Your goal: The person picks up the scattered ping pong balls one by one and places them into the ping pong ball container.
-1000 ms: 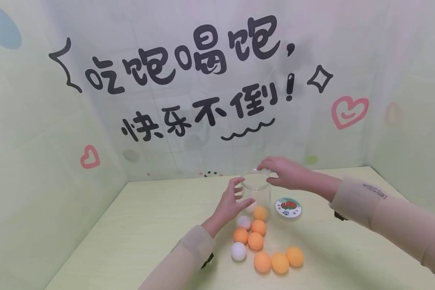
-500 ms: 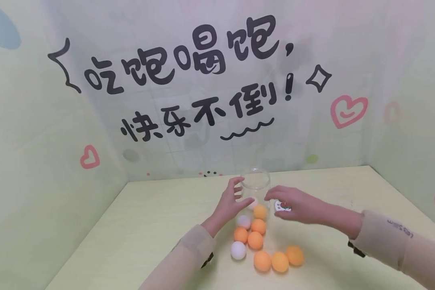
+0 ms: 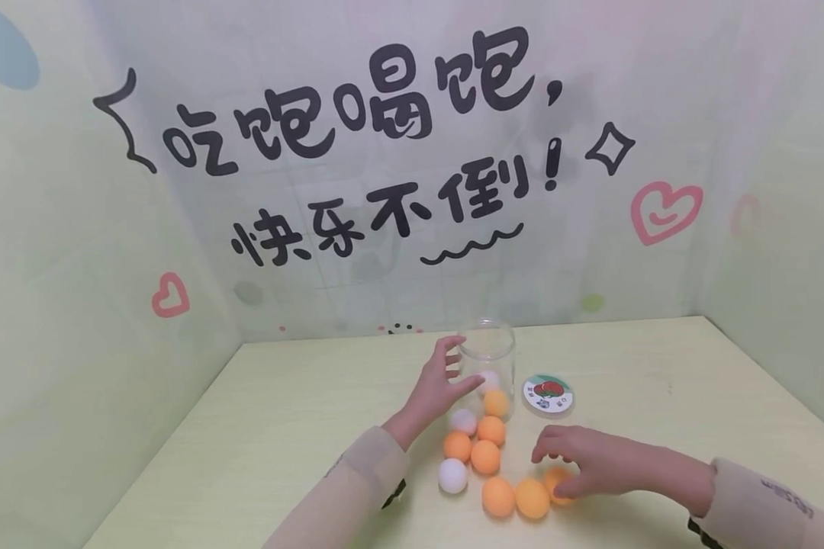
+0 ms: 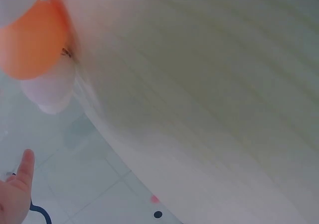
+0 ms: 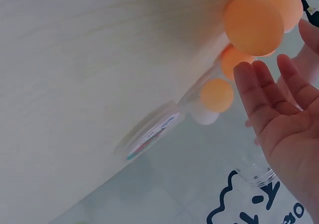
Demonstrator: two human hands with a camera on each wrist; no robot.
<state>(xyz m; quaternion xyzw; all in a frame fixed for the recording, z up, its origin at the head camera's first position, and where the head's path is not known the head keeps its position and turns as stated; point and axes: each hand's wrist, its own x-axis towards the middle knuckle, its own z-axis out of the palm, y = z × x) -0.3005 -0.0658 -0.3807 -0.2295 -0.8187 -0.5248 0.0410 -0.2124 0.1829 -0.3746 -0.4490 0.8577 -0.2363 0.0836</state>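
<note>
A clear jar (image 3: 486, 354) stands near the back of the table, with a white ball (image 3: 489, 381) and an orange ball (image 3: 496, 402) seen through its wall. Its left side is gripped by my left hand (image 3: 436, 389), fingers round the far side and thumb across the front. My right hand (image 3: 590, 457) hovers at the right end of a row of orange table tennis balls (image 3: 532, 499), its thumb overlapping the rightmost ball (image 3: 555, 474). In the right wrist view its fingers are loosely spread, and nothing lies in the palm.
Between jar and row lie several loose balls, among them a white ball (image 3: 452, 476) and an orange ball (image 3: 485, 457). Right of the jar lies a round lid (image 3: 548, 393) with a tomato picture. A printed curtain (image 3: 316, 305) hangs behind the table (image 3: 261, 427).
My right hand has come from the jar's mouth, down past the lid, to the front row of balls. My left hand stays at the jar. The white ball inside has shifted slightly.
</note>
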